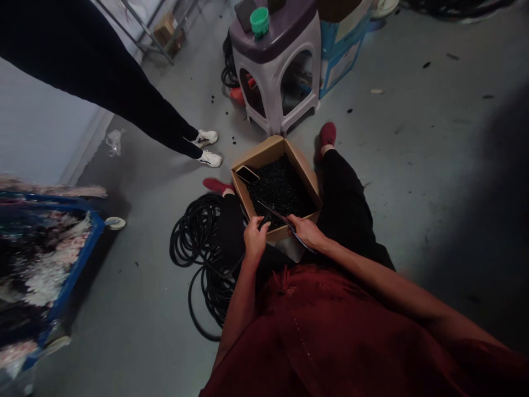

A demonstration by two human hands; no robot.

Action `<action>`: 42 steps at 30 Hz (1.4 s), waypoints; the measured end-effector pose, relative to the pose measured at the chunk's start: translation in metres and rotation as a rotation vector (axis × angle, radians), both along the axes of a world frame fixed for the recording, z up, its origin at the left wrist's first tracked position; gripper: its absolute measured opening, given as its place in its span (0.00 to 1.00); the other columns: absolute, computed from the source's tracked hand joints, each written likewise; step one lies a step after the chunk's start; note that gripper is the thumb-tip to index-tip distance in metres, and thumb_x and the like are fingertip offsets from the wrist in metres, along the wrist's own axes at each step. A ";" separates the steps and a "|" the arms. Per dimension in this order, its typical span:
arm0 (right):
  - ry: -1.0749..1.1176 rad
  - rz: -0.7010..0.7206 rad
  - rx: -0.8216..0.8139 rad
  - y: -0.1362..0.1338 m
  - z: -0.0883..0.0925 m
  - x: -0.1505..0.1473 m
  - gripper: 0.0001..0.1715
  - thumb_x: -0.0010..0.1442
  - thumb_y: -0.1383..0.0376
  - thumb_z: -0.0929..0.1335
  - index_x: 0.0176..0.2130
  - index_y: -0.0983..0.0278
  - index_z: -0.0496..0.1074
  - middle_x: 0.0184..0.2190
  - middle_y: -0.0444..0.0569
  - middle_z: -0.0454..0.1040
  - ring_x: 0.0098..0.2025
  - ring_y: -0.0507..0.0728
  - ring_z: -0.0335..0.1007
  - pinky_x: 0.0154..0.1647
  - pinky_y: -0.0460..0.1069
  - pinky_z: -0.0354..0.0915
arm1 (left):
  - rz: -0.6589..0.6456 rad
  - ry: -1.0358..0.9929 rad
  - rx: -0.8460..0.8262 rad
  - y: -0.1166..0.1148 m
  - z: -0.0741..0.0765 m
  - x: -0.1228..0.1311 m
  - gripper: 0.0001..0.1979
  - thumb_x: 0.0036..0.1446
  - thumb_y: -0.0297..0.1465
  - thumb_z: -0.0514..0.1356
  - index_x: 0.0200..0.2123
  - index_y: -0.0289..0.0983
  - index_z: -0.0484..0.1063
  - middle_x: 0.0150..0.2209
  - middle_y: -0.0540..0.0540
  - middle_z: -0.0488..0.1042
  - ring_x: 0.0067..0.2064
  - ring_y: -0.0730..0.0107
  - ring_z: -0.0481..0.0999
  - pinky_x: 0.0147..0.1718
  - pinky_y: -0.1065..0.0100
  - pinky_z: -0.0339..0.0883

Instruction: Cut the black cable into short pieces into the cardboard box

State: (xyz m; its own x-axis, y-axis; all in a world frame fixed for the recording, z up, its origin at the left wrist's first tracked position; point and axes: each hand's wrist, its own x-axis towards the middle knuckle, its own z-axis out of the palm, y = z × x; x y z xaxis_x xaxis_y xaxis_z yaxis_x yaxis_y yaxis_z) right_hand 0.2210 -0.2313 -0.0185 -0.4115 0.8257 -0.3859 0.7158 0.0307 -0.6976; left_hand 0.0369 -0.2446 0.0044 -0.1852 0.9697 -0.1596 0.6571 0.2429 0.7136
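Between my legs a cardboard box (301, 160) holds a mass of small black pieces (283, 184). A phone-like dark rectangle (247, 175) leans in its far left corner. At the box's near edge my left hand (254, 238) is closed on a black hose (263, 220), whose end shows at the fingers. My right hand (309, 232) grips a pair of scissors (273, 211), their blades pointing left over the box, close to the left hand. Loops of black hose (194, 234) lie on the floor by my left leg.
Beyond the box stands a plastic stool (273, 66) with a green-capped container (259, 22) on it. Blue cartons (341, 55) are behind it. Another person's legs (136, 105) stand at the left, near a blue-framed cart (78, 270). Small black bits dot the floor.
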 end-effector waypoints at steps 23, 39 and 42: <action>0.036 -0.139 -0.058 -0.002 -0.029 0.008 0.13 0.56 0.63 0.62 0.42 0.61 0.68 0.27 0.46 0.73 0.30 0.55 0.68 0.28 0.45 0.52 | 0.031 -0.062 -0.036 0.010 -0.006 -0.012 0.08 0.54 0.32 0.59 0.37 0.37 0.72 0.36 0.46 0.77 0.39 0.68 0.75 0.40 0.68 0.66; 0.562 -0.409 -0.341 -0.014 -0.031 0.014 0.17 0.57 0.50 0.63 0.38 0.60 0.62 0.23 0.40 0.69 0.20 0.51 0.65 0.19 0.45 0.61 | 0.119 -0.805 -0.343 0.011 0.009 -0.016 0.25 0.51 0.44 0.60 0.47 0.33 0.69 0.35 0.44 0.73 0.25 0.80 0.65 0.25 0.75 0.60; 0.660 -0.469 -0.361 -0.004 -0.023 0.008 0.19 0.54 0.52 0.67 0.40 0.61 0.61 0.23 0.40 0.69 0.23 0.51 0.66 0.23 0.45 0.64 | 0.083 -0.839 -0.355 0.008 0.010 -0.010 0.27 0.50 0.42 0.62 0.50 0.33 0.66 0.33 0.47 0.73 0.25 0.80 0.66 0.24 0.75 0.59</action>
